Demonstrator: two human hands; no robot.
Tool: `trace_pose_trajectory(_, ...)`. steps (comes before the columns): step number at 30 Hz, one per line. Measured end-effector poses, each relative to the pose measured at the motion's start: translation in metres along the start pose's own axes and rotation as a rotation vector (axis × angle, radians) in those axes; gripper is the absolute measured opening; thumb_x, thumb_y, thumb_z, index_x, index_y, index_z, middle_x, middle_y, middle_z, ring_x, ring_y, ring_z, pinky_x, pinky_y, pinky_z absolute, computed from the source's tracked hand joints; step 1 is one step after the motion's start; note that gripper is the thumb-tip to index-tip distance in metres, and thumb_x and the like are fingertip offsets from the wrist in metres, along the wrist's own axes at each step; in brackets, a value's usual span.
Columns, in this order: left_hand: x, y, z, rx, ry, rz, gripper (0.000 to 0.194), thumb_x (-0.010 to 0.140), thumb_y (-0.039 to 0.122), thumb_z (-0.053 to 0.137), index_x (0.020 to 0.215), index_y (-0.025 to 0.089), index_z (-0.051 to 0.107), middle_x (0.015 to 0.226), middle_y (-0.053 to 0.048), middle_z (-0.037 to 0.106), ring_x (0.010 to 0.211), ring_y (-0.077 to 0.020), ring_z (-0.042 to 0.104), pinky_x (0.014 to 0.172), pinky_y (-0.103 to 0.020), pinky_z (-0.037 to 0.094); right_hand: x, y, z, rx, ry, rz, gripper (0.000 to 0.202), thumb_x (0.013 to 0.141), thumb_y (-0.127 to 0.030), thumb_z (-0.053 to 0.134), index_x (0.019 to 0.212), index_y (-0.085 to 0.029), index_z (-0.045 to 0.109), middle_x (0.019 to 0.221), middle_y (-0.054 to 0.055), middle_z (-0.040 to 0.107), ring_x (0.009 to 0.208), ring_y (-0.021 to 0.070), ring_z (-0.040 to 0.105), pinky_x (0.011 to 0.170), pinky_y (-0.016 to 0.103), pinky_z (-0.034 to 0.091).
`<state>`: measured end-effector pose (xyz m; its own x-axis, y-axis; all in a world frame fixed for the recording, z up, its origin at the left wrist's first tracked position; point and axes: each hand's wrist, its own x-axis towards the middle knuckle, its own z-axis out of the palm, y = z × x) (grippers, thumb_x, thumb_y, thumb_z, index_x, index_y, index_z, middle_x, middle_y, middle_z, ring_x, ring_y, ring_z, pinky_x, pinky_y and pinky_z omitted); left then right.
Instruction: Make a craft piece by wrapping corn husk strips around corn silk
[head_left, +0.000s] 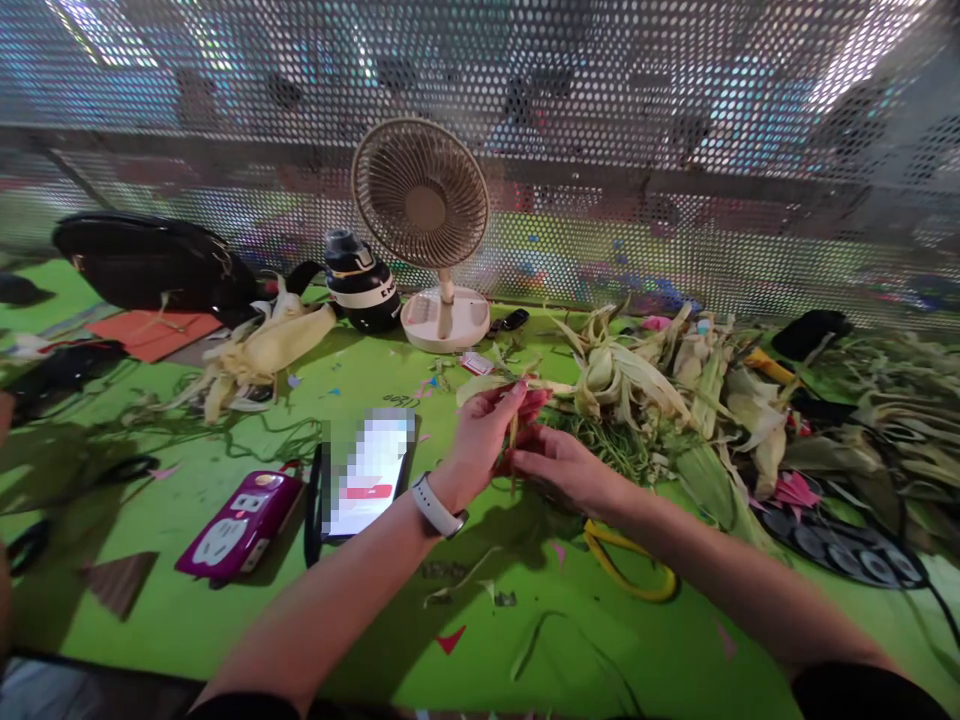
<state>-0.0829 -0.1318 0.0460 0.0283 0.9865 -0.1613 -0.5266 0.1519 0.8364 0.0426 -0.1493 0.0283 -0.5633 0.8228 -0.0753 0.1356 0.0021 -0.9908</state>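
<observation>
My left hand [484, 432], with a white watch [438, 505] on its wrist, is closed on a small pink and green husk piece [531, 403] above the green table. Close beside it on the right, my right hand [559, 462] has its fingers curled at the lower part of the same piece. A thin strip hangs down between the two hands. Just right of them lies a pile of pale corn husks [630, 380] with green strands [619, 445] in front. Below my right wrist rests a yellow scissor handle [634, 570].
Behind stand a fan [426, 210] and a black bottle [367, 285] before a perforated metal screen [600, 180]. A lit phone [371, 470], a purple box [244, 525], a husk bundle [277, 345] and a black bag [150, 262] lie left. Paint palette [847, 550] sits right.
</observation>
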Motion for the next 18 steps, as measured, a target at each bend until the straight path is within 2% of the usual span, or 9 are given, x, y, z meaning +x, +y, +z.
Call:
trace_pose_trajectory(1,0.001,0.001,-0.001,0.016,0.006,0.020,0.027,0.066,0.035,0.077,0.084,0.016,0.070,0.073,-0.003,0.073,0.076,-0.0154,0.068,0.078,-0.028,0.052,0.000,-0.001,-0.001,0.065,-0.021,0.040,0.034,0.085,-0.053,0.050,0.089,-0.019,0.049,0.070,0.001,0.059,0.061,0.0138,0.056,0.057,0.026,0.047)
trace_pose_trajectory(3,0.003,0.003,-0.003,0.053,0.014,0.046,0.029,0.066,0.036,0.077,0.087,0.016,0.071,0.071,-0.003,0.073,0.072,-0.0144,0.067,0.076,-0.028,0.051,-0.002,-0.008,-0.008,-0.037,0.017,0.034,0.030,0.089,-0.049,0.046,0.083,-0.020,0.049,0.064,-0.001,0.055,0.055,0.0127,0.051,0.053,0.025,0.044)
trace_pose_trajectory(4,0.004,0.003,-0.004,0.077,0.014,0.046,0.029,0.067,0.036,0.076,0.088,0.017,0.072,0.071,-0.003,0.073,0.072,-0.0143,0.067,0.074,-0.027,0.051,-0.003,-0.012,-0.012,-0.181,0.082,-0.038,0.028,0.090,-0.046,0.045,0.080,-0.020,0.050,0.065,0.000,0.055,0.057,0.0134,0.051,0.055,0.026,0.044)
trace_pose_trajectory(7,0.005,0.004,-0.005,0.129,-0.011,0.028,0.027,0.067,0.036,0.075,0.084,0.016,0.072,0.075,-0.003,0.073,0.072,-0.0139,0.065,0.072,-0.027,0.051,-0.005,-0.023,-0.027,-0.648,0.384,-0.372,0.020,0.091,-0.033,0.047,0.079,-0.020,0.056,0.084,0.007,0.060,0.083,0.0197,0.054,0.079,0.035,0.045)
trace_pose_trajectory(9,0.005,0.004,-0.005,0.130,-0.025,0.025,0.024,0.066,0.034,0.076,0.082,0.016,0.072,0.080,-0.002,0.072,0.071,-0.0126,0.064,0.073,-0.027,0.051,-0.004,-0.026,-0.035,-0.793,0.511,-0.492,0.017,0.092,-0.029,0.046,0.083,-0.020,0.057,0.097,0.011,0.061,0.095,0.0226,0.053,0.089,0.039,0.042)
trace_pose_trajectory(12,0.004,0.004,-0.003,0.119,-0.035,0.028,0.021,0.064,0.029,0.076,0.080,0.016,0.072,0.081,-0.001,0.071,0.068,-0.0106,0.061,0.073,-0.027,0.050,0.000,-0.023,-0.042,-0.761,0.481,-0.466,0.015,0.094,-0.028,0.041,0.088,-0.021,0.054,0.098,0.010,0.062,0.093,0.0214,0.056,0.084,0.036,0.044)
trace_pose_trajectory(15,0.003,0.005,-0.002,0.067,-0.047,-0.007,0.015,0.062,0.024,0.075,0.074,0.016,0.072,0.069,0.000,0.068,0.062,-0.0095,0.057,0.064,-0.023,0.047,0.002,-0.020,-0.044,-0.677,0.408,-0.360,0.015,0.094,-0.030,0.039,0.089,-0.022,0.051,0.084,0.005,0.061,0.078,0.0189,0.057,0.071,0.031,0.045)
trace_pose_trajectory(18,0.004,0.004,-0.003,-0.006,-0.042,-0.065,0.005,0.061,0.019,0.070,0.062,0.014,0.068,0.055,0.002,0.062,0.054,-0.0087,0.053,0.057,-0.022,0.044,0.002,-0.021,-0.043,-0.627,0.397,-0.327,0.015,0.093,-0.031,0.040,0.086,-0.021,0.049,0.079,0.003,0.058,0.072,0.0172,0.054,0.067,0.029,0.042)
